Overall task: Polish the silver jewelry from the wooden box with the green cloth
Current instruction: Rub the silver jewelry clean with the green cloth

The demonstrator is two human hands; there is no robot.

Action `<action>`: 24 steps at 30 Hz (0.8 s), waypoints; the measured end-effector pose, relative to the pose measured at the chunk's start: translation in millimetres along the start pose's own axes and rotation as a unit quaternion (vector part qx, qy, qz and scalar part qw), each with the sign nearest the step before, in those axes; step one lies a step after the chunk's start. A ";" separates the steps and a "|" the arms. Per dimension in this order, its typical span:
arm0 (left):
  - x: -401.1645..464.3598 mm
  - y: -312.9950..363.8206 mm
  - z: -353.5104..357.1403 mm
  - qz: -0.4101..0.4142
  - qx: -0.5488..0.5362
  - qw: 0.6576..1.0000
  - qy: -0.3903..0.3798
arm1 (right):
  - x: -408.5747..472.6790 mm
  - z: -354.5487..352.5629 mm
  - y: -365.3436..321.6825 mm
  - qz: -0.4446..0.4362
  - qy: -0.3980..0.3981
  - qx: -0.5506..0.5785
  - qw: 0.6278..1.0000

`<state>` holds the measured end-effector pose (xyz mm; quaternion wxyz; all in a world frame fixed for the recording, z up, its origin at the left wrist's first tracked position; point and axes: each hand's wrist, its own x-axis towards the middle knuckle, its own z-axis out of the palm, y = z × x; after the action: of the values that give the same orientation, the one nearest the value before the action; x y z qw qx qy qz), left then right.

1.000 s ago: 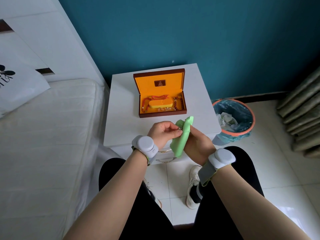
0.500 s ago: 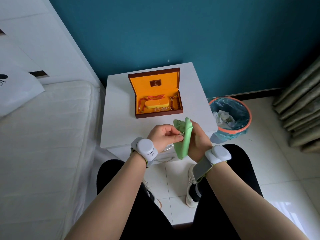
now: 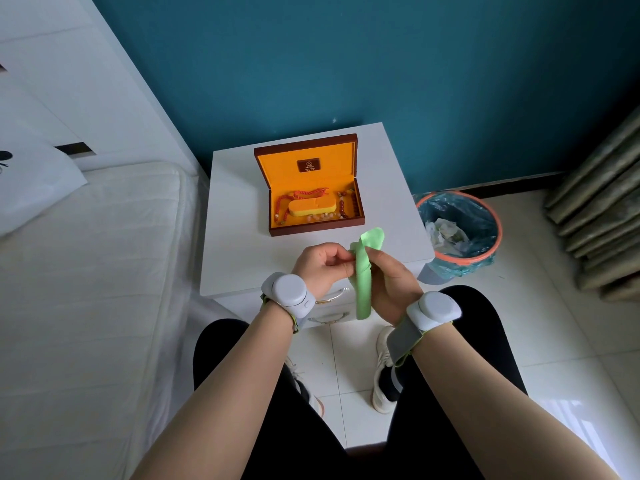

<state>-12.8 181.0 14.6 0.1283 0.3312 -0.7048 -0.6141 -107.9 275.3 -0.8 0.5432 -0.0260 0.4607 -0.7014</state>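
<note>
White counter (image 3: 235,209) against the teal wall, wooden box (image 3: 311,188) sitting open at twelve o'clock. Just below it, the right hand (image 3: 389,280) grips the green cloth (image 3: 363,275); the left hand (image 3: 320,263) pinches into the fold at nine o'clock, jewelry hidden there.

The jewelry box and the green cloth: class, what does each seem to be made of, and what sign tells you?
Jewelry box: apparently dark varnished wood, with a slight sheen; the orange lining looks like matte velvety fabric. Green cloth: soft, thin matte fabric; it folds and hangs limp.
</note>
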 end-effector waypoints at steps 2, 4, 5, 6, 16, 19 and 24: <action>-0.7 0.9 0.7 0.001 -0.004 1.000 -0.006 | 1.6 1.4 -2.6 0.008 0.007 0.016 1.000; -1.1 1.3 1.0 0.000 -0.003 1.000 -0.007 | 2.3 2.3 -3.1 0.017 0.013 0.024 0.999; -0.9 1.5 1.2 0.000 -0.005 1.000 -0.006 | 2.3 2.8 -2.3 0.021 0.010 0.025 0.999; -0.8 1.8 1.2 0.000 -0.006 1.000 -0.006 | 1.8 3.1 -1.0 0.022 0.004 0.024 0.999; -1.5 -0.5 -0.6 -0.003 0.003 1.000 -0.016 | -2.6 -2.5 3.0 0.004 -0.049 -0.017 0.999; -1.1 -0.1 0.4 -0.006 0.003 1.000 -0.023 | 0.8 0.1 -2.0 0.013 -0.044 0.019 0.999; -0.8 1.4 0.5 -0.005 -0.003 1.000 -0.027 | 3.2 -0.5 -2.6 0.029 -0.033 0.052 0.998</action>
<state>-12.9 182.0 16.0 0.1072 0.3174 -0.7048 -0.6254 -111.4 273.1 -0.8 0.5785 -0.0070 0.4059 -0.7075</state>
